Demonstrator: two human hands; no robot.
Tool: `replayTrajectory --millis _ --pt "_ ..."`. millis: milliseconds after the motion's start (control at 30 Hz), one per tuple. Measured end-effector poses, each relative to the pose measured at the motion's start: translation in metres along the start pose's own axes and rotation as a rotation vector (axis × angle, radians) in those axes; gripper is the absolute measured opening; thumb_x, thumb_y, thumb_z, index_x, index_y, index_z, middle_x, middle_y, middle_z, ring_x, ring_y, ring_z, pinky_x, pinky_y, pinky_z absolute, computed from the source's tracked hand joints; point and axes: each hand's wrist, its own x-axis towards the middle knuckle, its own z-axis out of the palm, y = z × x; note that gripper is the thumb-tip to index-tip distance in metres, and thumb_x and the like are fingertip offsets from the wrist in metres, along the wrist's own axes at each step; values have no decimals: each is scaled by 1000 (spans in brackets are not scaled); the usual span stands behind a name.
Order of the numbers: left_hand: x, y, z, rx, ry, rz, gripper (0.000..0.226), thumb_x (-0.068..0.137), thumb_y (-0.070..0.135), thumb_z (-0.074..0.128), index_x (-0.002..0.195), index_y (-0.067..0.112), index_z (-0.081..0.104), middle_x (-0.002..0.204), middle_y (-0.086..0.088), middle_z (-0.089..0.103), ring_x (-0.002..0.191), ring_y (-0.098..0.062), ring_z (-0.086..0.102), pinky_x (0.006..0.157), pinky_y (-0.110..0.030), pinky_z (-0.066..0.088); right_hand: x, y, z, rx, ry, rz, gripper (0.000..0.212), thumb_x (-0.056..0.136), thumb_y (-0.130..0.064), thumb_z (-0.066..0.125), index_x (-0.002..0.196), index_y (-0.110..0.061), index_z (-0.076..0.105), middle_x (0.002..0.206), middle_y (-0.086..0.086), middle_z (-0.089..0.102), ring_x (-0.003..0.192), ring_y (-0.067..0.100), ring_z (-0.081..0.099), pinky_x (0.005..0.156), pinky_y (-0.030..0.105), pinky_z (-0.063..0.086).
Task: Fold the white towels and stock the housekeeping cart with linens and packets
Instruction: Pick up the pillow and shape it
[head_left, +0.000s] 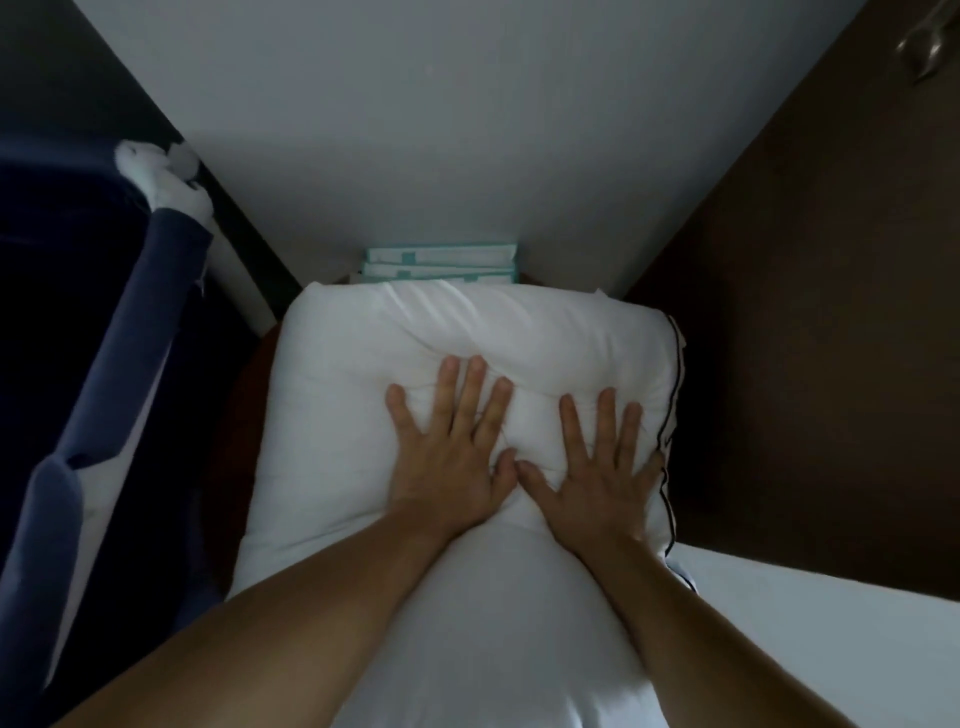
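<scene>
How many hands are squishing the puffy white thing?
2. The left hand presses flat on the middle of the puffy white bedding. The right hand presses beside it, nearer the black-piped right edge. Their thumbs nearly meet. No other hand shows.

Carrying surface and load
A reddish-brown surface is exposed only as a narrow strip. It is largely covered by a white pillow with dark piping. Stacked teal-and-white packets are set against the pillow's far edge.

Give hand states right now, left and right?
Left hand: open, fingers spread, pressing flat on the white pillow.
Right hand: open, fingers spread, pressing flat on the same pillow.
</scene>
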Motion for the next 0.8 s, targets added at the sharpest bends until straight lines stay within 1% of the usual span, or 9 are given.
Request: replayTrajectory --millis 133,200,267,333,433,500,600,700,800 --pt "8 3 2 -10 -47 -24 76 91 53 38 156 15 27 164 -17 14 152 -37 10 106 -79 -2 8 5 -13 24 -48 -55 87 74 -89 12 140 -56 -34 158 -10 -37 148 22 -29 116 66 -4" --pt "4 6 -6 -24 -76 -45 76 90 53 38 155 15 29 164 -17 15 152 -37 11 106 -79 -1 4 4 -33 120 119 -127 82 81 -84 23 152 -53 -2 167 -1 -1 153 27 -2 114 70 7" --pt "2 9 -13 -24 -95 -60 76 89 53 37 154 14 31 164 -17 16 152 -37 12 106 -79 0 14 -4 -55 134 394 -188 68 90 -73 29 149 -38 30 159 7 29 146 33 25 110 73 18" --pt "0 12 -17 -34 -113 -64 76 89 52 36 154 12 31 164 -17 17 152 -37 13 106 -79 1 43 -17 -71 57 434 -184 67 94 -69 26 153 -39 22 162 5 21 150 32 16 113 70 10" --pt "-3 14 -30 -35 -136 -94 75 90 51 35 153 10 33 164 -17 18 151 -36 14 108 -77 5 82 -26 -72 -51 110 -103 67 89 -75 4 151 -54 -9 167 -10 -6 152 23 -13 116 67 -7" --pt "-7 9 -48 -22 -154 -93 79 90 57 33 154 10 32 164 -15 14 152 -37 10 111 -74 6 90 -17 -64 -47 3 -45 72 83 -79 -5 150 -55 -10 167 -12 -8 152 22 -16 116 65 -9" --pt "-31 9 -70 -67 -126 -113 96 85 78 29 155 12 30 164 -17 13 151 -43 3 114 -70 3 89 -7 -55 14 -22 -17 78 79 -81 -9 151 -54 -6 167 -10 -4 152 24 -14 117 64 -9" --pt "-71 34 -80 -153 -125 -1 107 71 96 23 156 30 29 163 -20 20 148 -51 10 107 -77 8 94 -7 -50 44 10 -8 78 79 -82 -9 152 -54 -4 167 -8 -1 153 25 -12 116 64 -10" --pt "-92 42 -73 -60 -189 139 107 63 97 32 154 40 30 162 -21 20 146 -56 11 99 -83 11 100 -12 -51 45 -45 -23 78 79 -82 -7 152 -53 -7 167 -8 -5 153 24 -14 116 61 -10"
